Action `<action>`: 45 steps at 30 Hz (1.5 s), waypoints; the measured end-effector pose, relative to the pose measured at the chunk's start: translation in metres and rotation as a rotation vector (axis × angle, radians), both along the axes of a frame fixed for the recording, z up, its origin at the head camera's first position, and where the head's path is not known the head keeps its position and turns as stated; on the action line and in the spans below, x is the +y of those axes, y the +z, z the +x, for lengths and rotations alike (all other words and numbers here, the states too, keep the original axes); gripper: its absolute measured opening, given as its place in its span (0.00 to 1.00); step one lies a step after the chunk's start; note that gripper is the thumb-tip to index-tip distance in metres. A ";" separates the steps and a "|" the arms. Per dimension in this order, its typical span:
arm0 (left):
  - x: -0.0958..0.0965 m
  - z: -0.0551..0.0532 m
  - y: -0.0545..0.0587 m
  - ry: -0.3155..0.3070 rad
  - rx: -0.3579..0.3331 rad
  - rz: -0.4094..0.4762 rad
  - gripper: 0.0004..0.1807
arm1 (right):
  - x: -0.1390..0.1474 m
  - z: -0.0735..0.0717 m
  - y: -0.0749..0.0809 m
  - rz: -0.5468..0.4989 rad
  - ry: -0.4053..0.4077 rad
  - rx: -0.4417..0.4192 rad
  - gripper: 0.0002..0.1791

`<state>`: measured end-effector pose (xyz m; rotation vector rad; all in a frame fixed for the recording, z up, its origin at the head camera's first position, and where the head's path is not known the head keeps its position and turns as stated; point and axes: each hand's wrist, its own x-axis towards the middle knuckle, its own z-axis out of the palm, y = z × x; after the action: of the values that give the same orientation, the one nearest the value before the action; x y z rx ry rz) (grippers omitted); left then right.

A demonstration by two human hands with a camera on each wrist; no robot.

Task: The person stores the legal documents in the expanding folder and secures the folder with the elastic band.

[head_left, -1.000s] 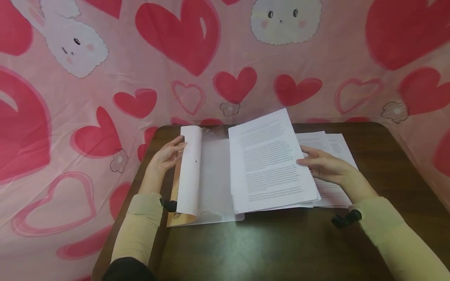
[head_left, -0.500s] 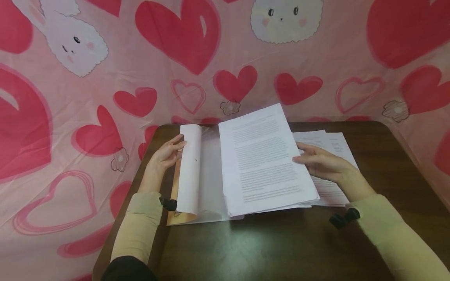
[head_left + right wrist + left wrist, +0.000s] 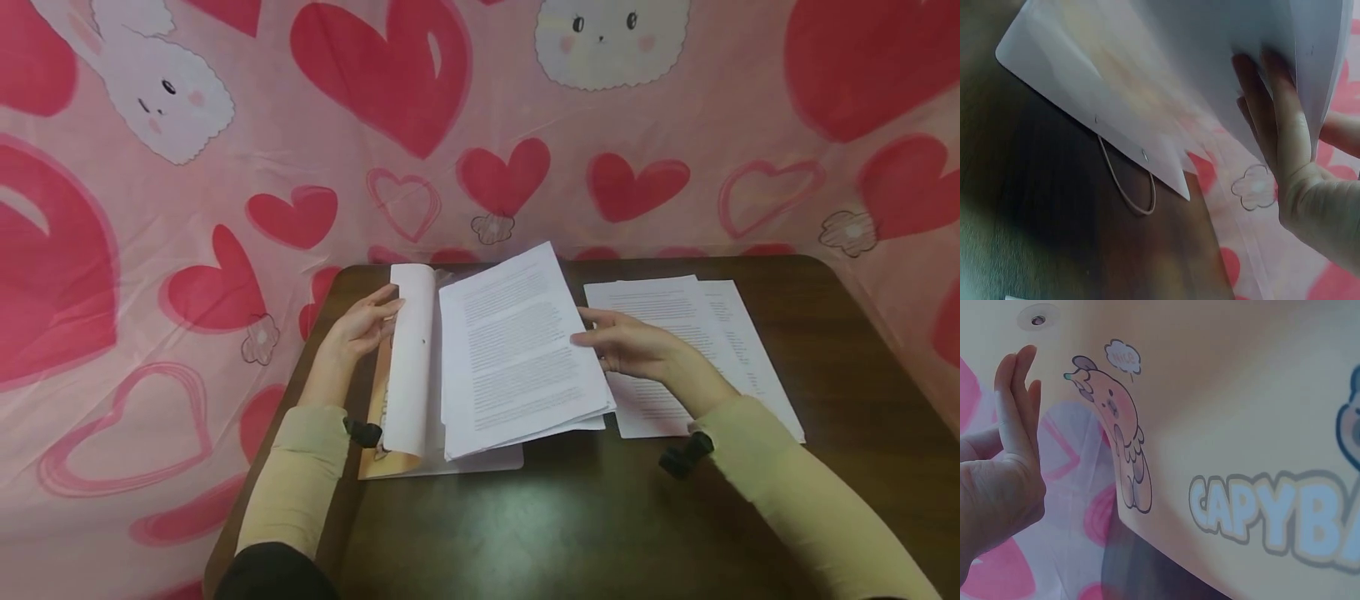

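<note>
An open folder (image 3: 480, 463) lies on the table's left half, its cover (image 3: 411, 358) curled up with the white inside showing. My left hand (image 3: 360, 329) holds the cover by its left edge. In the left wrist view the cover's outside carries capybara drawings and lettering (image 3: 1260, 515), with the left fingers (image 3: 1016, 394) stretched along it near a snap button (image 3: 1038, 320). My right hand (image 3: 630, 343) grips a stack of printed papers (image 3: 521, 350) by its right edge, thumb in front and fingers behind. Tilted, the stack overlaps the folder's right part.
More printed sheets (image 3: 656, 400) lie overlapping on the right of the dark wooden table (image 3: 585, 517). A cord loop (image 3: 1138, 209) hangs from the folder's edge. Behind the table hangs a pink cloth (image 3: 525, 108) with hearts and rabbits.
My right hand has carried the paper stack leftward, from beside the folder to over it, uncovering more of the sheets on the right. The left hand and the cover stay put.
</note>
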<state>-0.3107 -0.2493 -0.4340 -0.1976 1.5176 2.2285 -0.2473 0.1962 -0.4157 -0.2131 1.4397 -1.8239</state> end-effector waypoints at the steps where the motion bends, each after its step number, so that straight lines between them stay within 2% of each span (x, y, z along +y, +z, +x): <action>1: 0.000 0.000 0.000 -0.001 0.001 -0.004 0.42 | -0.002 -0.001 0.000 0.016 -0.005 0.005 0.42; 7: 0.003 -0.001 0.001 -0.011 0.015 -0.008 0.43 | -0.012 -0.008 0.010 0.056 -0.044 0.037 0.39; 13: 0.007 -0.002 0.002 0.006 0.011 -0.040 0.42 | -0.023 -0.006 0.016 0.072 -0.066 0.050 0.40; 19: 0.010 -0.002 0.004 0.003 0.019 -0.040 0.43 | -0.033 -0.003 0.013 0.070 -0.087 0.080 0.41; 24: 0.010 -0.001 0.005 0.007 0.015 -0.054 0.42 | -0.039 -0.002 0.010 0.065 -0.067 0.102 0.41; 33: 0.010 0.002 0.009 0.004 0.019 -0.065 0.42 | -0.035 0.000 0.016 0.070 -0.101 0.155 0.41; 38: 0.011 0.002 0.009 0.002 0.009 -0.058 0.41 | -0.047 0.004 0.009 0.075 -0.095 0.181 0.42; 45: 0.014 0.002 0.010 -0.008 0.029 -0.088 0.41 | -0.045 0.004 0.006 0.130 -0.167 0.197 0.41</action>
<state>-0.3087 -0.2350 -0.4235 -0.1863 1.6310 2.1692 -0.2433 0.1507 -0.4093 -0.2172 1.7532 -1.8744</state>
